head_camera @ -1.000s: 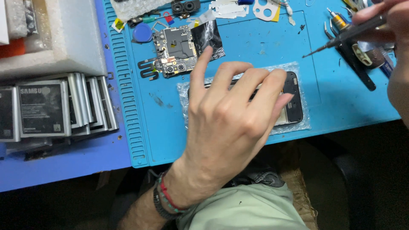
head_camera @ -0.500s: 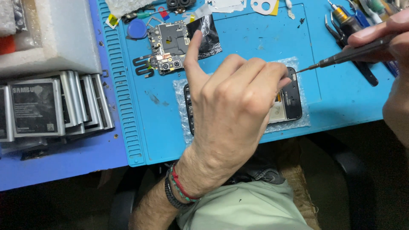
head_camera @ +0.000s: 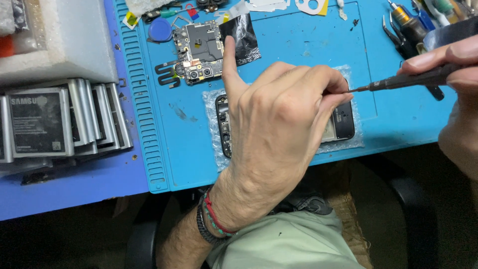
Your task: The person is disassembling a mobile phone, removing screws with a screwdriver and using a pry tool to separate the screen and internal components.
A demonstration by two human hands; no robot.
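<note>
We are pinching our left hand [head_camera: 279, 124] over the opened phone [head_camera: 343, 122], fingers curling tighter than a moment ago. Our right hand [head_camera: 460, 74] is gripping the precision screwdriver [head_camera: 408, 79], whose tip is now touching those left fingertips [head_camera: 336, 94], having closed in.

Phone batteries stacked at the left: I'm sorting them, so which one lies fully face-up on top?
The flat grey-and-black rectangular battery at the front left, its whole label face showing. The others fan out behind it to the right, showing only silvery edges.
</note>
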